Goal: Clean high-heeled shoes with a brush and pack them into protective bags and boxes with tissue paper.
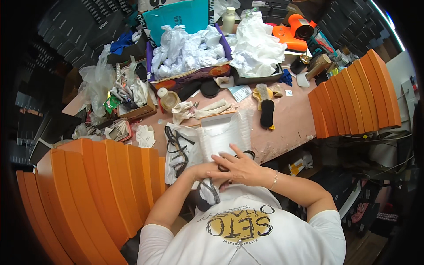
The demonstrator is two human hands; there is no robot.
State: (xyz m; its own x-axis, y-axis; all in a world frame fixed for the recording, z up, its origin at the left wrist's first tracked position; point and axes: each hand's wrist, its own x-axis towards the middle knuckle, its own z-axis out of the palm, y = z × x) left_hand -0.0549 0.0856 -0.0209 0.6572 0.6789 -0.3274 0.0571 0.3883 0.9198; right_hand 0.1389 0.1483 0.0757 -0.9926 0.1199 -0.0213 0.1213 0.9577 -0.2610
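Note:
My right hand (240, 168) lies across the left one, its fingers stretched out and spread. Beneath it, my left hand (205, 171) is curled round a black strappy sandal (208, 195) held against my front; most of its fingers are hidden. White stuffing shows inside the sandal, and dark parts of it seem to stick out around the right fingers. Just beyond the hands, an open box holds white wrapping paper (222, 139). To the left of that, another black strappy sandal (179, 152) rests on white paper.
Stacked orange boxes flank me on the left (101, 185) and right (357, 97). At the back, a purple box (187, 73) overflows with crumpled paper. A brush (263, 93), a black shoe-shaped pad (267, 114) and a bottle (168, 100) lie about the table (287, 121). An orange tool (293, 33) stands behind.

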